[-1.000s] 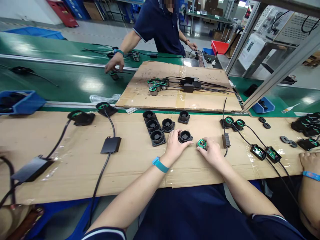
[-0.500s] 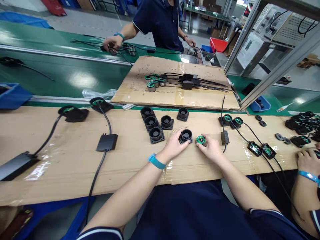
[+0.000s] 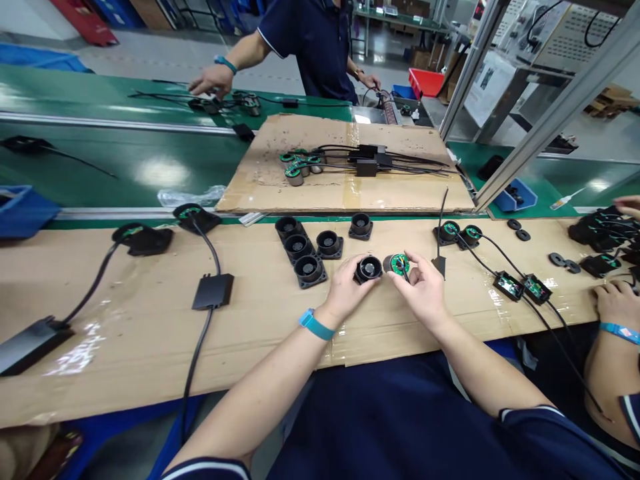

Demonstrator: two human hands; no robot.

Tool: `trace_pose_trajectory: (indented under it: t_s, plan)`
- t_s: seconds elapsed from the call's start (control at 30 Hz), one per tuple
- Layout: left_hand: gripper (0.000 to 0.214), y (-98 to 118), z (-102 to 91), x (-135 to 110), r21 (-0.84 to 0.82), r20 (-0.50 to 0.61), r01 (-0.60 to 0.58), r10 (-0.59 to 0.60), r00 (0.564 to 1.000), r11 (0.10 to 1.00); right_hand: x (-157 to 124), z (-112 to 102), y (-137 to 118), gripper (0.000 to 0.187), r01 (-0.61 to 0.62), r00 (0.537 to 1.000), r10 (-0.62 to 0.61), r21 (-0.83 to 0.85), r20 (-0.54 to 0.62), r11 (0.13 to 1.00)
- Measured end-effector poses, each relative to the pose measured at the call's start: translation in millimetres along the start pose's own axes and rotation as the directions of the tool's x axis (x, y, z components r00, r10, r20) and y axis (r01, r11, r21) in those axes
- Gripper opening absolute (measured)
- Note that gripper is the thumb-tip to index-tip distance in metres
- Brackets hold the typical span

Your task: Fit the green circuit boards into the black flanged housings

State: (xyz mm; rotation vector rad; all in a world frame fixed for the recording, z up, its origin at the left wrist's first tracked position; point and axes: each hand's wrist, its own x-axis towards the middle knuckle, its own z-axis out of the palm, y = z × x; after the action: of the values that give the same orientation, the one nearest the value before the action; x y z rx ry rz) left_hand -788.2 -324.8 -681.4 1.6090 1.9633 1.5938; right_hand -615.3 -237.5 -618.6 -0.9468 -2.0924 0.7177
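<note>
Closest in, two bare forearms run out from a dark blue shirt, a blue wristband on the left one. The left hand is wrapped around a black housing, fingers curled tight on its square base, round mouth tipped toward the camera. The right hand is pinched shut on a green-board module, thumb and fingertips clamped on its rim. The two parts sit side by side in the middle of the near cardboard sheet (touching or just apart, I cannot tell). A thin black cable rises just right of the right hand. To the left, an adapter box lies flat on its cord. Just beyond the left hand, five spare housings stand in a loose cluster, mouths up. Out right, two more green-topped modules trail wires to a pair of open driver boxes, and a co-worker's hand rests at the sheet's right edge. Further back, a second cardboard sheet carries a bundle of modules and cables. Beyond that runs the green conveyor belt, where a person in a dark shirt reaches out left over some cables.
</note>
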Motion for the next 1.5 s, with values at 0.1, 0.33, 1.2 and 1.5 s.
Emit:
trace_pose_trajectory:
  t_s: [0.1,0.33,1.2,1.5]
  plan:
    - [0.049,1.3,1.1,-3.1,0.006,0.005,-0.079,0.079,0.997,0.997,-4.5,6.0,-11.1,0.044,0.088,0.996,-0.09,0.049,0.028,0.995]
    - [0.047,2.5,4.2,-6.7,0.014,0.016,-0.175,0.175,0.984,0.984,-4.8,23.0,-6.5,0.043,0.141,0.976,-0.148,0.058,0.161,0.988]
    - [0.133,2.7,-2.7,-4.8,-0.151,0.19,0.093,-0.064,0.98,0.984,22.2,31.0,22.3,0.033,0.431,0.878,-0.382,-0.127,0.289,0.893]
    - [0.092,-1.9,-20.0,-4.9,-0.266,-0.18,-0.022,-0.027,0.983,0.964,29.2,20.7,29.4,0.051,0.376,0.926,-0.356,-0.392,0.124,0.84]
